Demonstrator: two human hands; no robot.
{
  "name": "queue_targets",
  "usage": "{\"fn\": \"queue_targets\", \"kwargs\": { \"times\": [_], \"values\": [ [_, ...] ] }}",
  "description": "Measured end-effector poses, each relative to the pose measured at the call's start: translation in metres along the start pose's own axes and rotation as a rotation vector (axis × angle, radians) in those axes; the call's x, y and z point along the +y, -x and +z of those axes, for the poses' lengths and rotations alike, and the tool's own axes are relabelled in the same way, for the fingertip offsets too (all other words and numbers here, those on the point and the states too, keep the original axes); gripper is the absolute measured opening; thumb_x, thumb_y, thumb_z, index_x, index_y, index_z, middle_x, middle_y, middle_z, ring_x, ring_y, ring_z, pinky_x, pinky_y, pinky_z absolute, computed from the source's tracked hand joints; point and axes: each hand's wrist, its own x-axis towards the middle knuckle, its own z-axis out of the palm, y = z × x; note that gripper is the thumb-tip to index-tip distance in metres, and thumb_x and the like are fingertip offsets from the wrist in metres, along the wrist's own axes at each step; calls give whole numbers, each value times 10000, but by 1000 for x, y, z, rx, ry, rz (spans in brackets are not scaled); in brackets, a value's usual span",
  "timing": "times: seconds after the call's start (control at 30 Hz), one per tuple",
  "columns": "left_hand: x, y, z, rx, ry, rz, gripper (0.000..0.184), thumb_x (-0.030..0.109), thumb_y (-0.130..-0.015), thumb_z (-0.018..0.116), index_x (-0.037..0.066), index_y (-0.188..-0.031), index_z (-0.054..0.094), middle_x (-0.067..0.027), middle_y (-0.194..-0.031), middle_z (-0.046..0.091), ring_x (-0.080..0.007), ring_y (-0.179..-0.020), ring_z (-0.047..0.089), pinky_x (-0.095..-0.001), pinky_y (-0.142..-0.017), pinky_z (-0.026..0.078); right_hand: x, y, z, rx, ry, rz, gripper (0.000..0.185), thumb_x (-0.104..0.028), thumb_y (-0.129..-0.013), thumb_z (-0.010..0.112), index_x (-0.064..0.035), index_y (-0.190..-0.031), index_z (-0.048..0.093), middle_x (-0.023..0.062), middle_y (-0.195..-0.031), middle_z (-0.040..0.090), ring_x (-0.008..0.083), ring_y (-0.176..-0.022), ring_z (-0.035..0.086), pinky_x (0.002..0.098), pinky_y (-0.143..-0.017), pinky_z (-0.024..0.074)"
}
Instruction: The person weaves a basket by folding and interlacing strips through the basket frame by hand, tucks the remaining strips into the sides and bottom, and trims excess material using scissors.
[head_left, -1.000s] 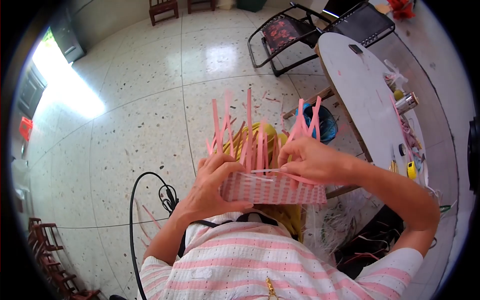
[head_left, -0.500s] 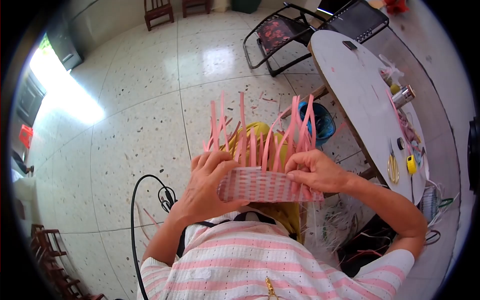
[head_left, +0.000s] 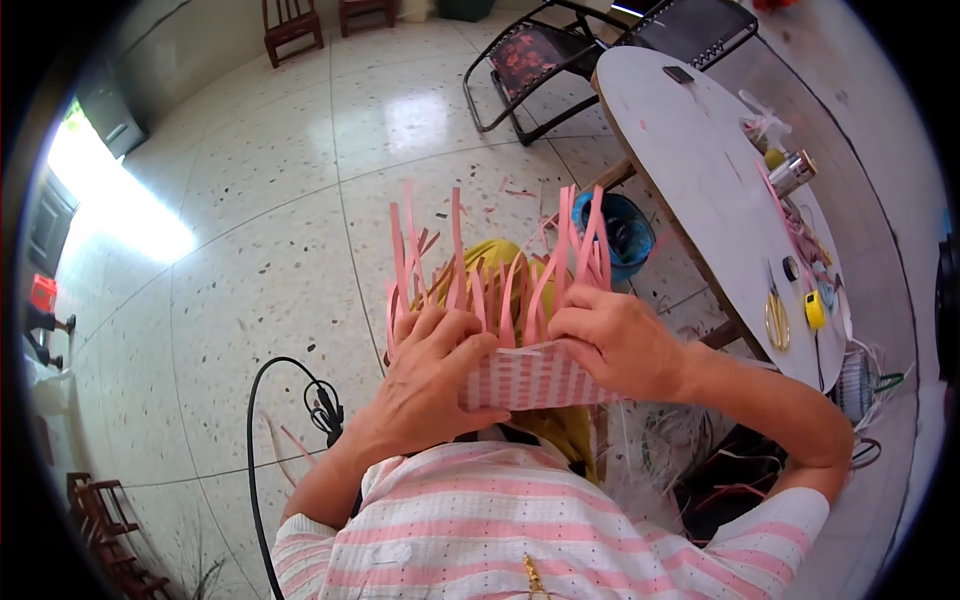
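A pink and white woven basket piece (head_left: 535, 379) lies across my lap, with long loose pink strips (head_left: 457, 250) standing up from its far edge. My left hand (head_left: 430, 370) is wrapped round its left end, thumb on the near side and fingers over the top edge. At the right part of the top edge, my right hand (head_left: 625, 345) has its fingers closed on the weave. A white strip (head_left: 525, 350) runs along that edge between the hands. Behind the strips, yellow cloth (head_left: 492, 254) covers my knees.
To the right stands a white table (head_left: 690, 150) with scissors (head_left: 776, 318), a yellow tape measure (head_left: 815, 309) and a metal can (head_left: 793, 172). A blue-lined bin (head_left: 625, 238) is beside it. A folding chair (head_left: 530, 65) stands beyond; a black cable (head_left: 254, 440) hangs at left.
My right hand has gone from drawing a white strip at the edge to gripping the top edge. The view has shifted, so the table and chair appear further left.
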Motion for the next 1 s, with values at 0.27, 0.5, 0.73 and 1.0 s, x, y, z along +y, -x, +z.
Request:
{"fn": "queue_targets", "kwargs": {
  "times": [0.27,0.5,0.73,1.0],
  "values": [
    [0,-1,-1,-36,36,-17,693,282,-619,920,82,-1208,615,-99,-1157,556,-325,-1170,489,-455,-1058,328,-5,-25,-11,-145,399,-142,119,-36,-844,605,-8,-946,660,158,-970,669,359,-836,698,461,-711,558],
    [-4,-1,2,-22,27,8,740,305,-587,950,91,-1210,613,-91,-1180,575,-324,-1155,514,-467,-1046,334,-40,-39,-21,-320,647,-27,110,-73,-821,632,-4,-847,714,179,-833,728,307,-804,740,406,-690,572],
    [-8,1,1,-20,36,25,734,300,-591,950,99,-1213,615,-87,-1179,577,-317,-1159,522,-464,-1047,334,-2,-34,-44,-484,-130,540,214,-123,-894,613,41,-802,715,140,-678,719,193,-556,681,350,-541,529],
    [-10,-4,-1,30,44,38,653,283,-615,923,97,-1174,643,-81,-1128,580,-310,-1142,528,-456,-1041,326,35,17,-27,-426,-531,699,254,-217,-992,624,19,-937,702,53,-678,685,76,-460,551,253,-446,428]
  ]
}}
